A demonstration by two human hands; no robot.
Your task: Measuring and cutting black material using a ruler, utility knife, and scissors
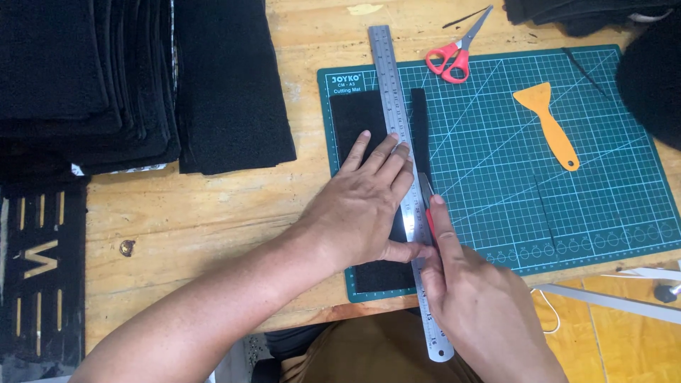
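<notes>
A black felt piece lies on the left part of a green cutting mat. A long steel ruler runs lengthwise over the felt. My left hand presses flat on the felt and ruler, fingers spread. My right hand grips a red-handled utility knife, its blade against the ruler's right edge. A narrow black strip lies just right of the ruler.
Red-handled scissors and an orange plastic scraper rest on the mat. Stacks of black felt sheets fill the wooden table's left side. More black material sits at the far right. A cut-out black panel lies lower left.
</notes>
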